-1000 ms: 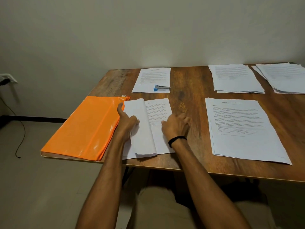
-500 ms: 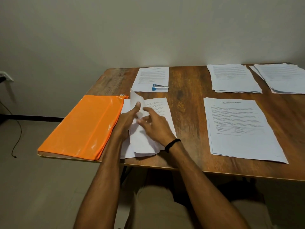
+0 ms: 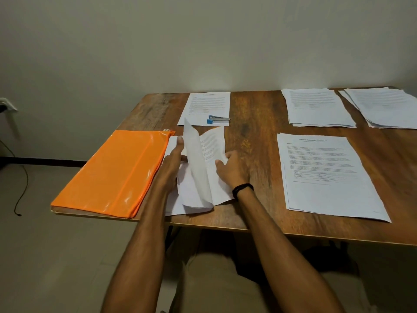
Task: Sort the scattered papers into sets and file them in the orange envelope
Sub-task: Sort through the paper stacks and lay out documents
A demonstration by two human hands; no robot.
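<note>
Plain pale wall, wooden table (image 3: 255, 141) pushed against it. A dark cable (image 3: 21, 184) trails over the floor on the left.

Orange envelope (image 3: 112, 172) lies flat at the table's near left corner, touching the left edge of the paper set (image 3: 198, 177) I am working on. That set sits between my two hands, with one sheet standing up in a curl in the middle.

Left hand (image 3: 174, 159): fingers stretched out flat, pressing on the pages at the left of the set, beside the envelope. It grasps nothing.

Right hand (image 3: 233, 169): thumb on top of the printed page, fingers curled at its right edge, gripping that page. There is a black band (image 3: 242, 188) on this wrist.

Other piles, all flat on the table:
- near right stack (image 3: 325, 177), well apart from my hands
- back middle sheets (image 3: 206, 105), with a blue stapler (image 3: 217, 119) resting on their near edge
- back right stack (image 3: 316, 107)
- far right stack (image 3: 385, 107), fanned and cut off by the picture's edge

The print on every sheet is too small to read.
</note>
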